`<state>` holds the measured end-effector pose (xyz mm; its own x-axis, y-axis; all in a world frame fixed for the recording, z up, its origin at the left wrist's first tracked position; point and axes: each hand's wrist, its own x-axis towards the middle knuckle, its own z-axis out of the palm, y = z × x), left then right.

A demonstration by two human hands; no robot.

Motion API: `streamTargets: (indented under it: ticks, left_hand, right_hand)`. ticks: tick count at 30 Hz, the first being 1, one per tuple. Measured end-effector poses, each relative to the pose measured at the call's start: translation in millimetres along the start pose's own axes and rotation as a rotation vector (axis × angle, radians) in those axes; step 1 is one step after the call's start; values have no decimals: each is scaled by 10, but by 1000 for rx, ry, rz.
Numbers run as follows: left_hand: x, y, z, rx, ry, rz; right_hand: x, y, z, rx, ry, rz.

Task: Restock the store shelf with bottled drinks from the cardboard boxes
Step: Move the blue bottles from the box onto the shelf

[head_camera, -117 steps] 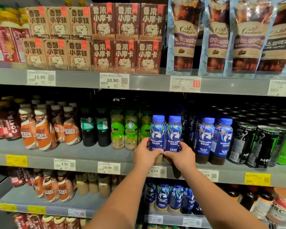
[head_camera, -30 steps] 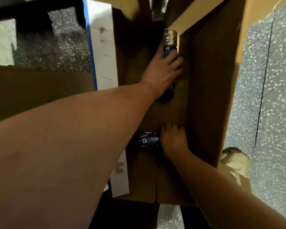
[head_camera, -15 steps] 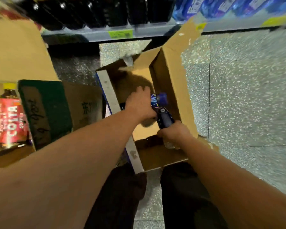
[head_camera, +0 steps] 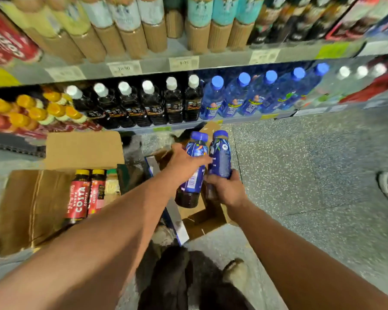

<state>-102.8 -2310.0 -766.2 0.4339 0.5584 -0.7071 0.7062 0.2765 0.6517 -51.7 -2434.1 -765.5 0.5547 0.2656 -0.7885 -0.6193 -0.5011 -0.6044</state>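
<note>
Left bottle (head_camera: pixel 191 185): mid-body covered by left hand (head_camera: pixel 184 162), fingers wrapped round it. Right bottle (head_camera: pixel 220 157): base hidden in right hand (head_camera: pixel 224 189) grip. Labels blurred. Both above open cardboard box (head_camera: pixel 202 218), side by side, caps toward shelf (head_camera: pixel 222 61), long axes near parallel.

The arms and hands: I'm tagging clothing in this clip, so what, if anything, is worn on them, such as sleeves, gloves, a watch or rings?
Nothing worn shows. The left forearm and right forearm are bare for as far up as the head view reaches: no sleeve or cuff. The left hand and right hand have no gloves, and neither wrist has a watch or band. No rings show, though some fingers are partly hidden.
</note>
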Motion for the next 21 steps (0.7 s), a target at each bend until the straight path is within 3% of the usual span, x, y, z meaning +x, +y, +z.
streamTargets:
  ticks: [4,13,18,21]
  left_hand:
    - [-445,363,-144,-249,22,33]
    - [-1787,1140,-218,-692,-39,112]
    - [-2562,1790,-439,-730,-102,214]
    - [-2977,2165,-591,-711,-31,338]
  right_hand:
    - [-408,-402,-109,156,-101,-91]
    - [-1438,-1274,-611,86,-310,-337]
    - [-2176,-1925,-755,52,-415,-525]
    - [-2597,-2267,-817,74,-449,-596]
